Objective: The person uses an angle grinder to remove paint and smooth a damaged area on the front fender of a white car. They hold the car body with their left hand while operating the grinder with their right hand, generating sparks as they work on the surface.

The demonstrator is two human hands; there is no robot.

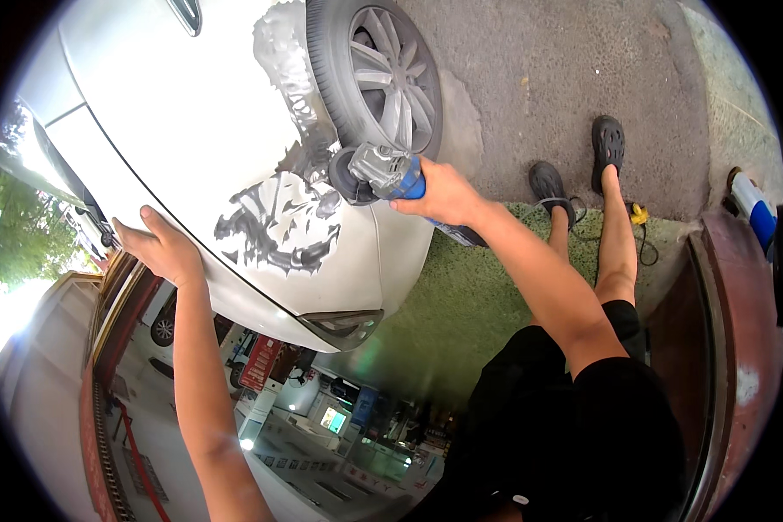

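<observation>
My right hand (445, 195) is wrapped round the blue body of an angle grinder (386, 170) with a grey metal head. Its dark round disc (349, 177) is at the white car's (174, 113) panel, close behind the wheel (395, 74); whether it touches cannot be seen. Around the disc spreads a ragged sanded patch (278, 222) of grey, white and dark metal, running up along the wheel arch. My left hand (160, 250) lies on the car's upper bodywork, fingers apart and holding nothing.
A light unit (344, 326) sits at the car's corner. A cable with a yellow connector (639, 214) lies near my feet in dark clogs (609, 143). At the right stands a reddish-brown block (739, 313) with a blue and white object (754, 213). A cluttered workshop (357, 426) opens below.
</observation>
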